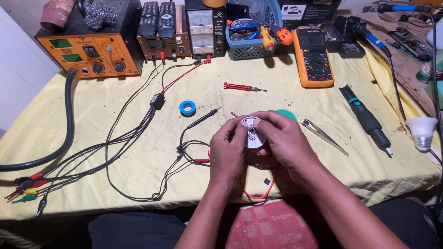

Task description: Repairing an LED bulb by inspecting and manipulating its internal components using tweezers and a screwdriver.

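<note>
A small round white and silver part (253, 133) sits between both hands, just above the yellow-covered worktop (115, 138), held up close so its top can be seen. The left hand (229, 148) and the right hand (285, 140) are both closed around it, pinching its sides to keep it steady. Thin metal tweezers (323, 135), a red screwdriver (241, 87) and a blue tape roll (187, 108) lie near.

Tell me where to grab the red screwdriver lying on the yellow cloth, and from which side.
Probably the red handle: on the red screwdriver it is the thick left part, while the thin metal tip points right. It lies flat and roughly level on the yellow cloth, with bare cloth around it, so come straight down from above and pinch across the handle's middle. Both the left hand and right hand hold a round white part.
</note>
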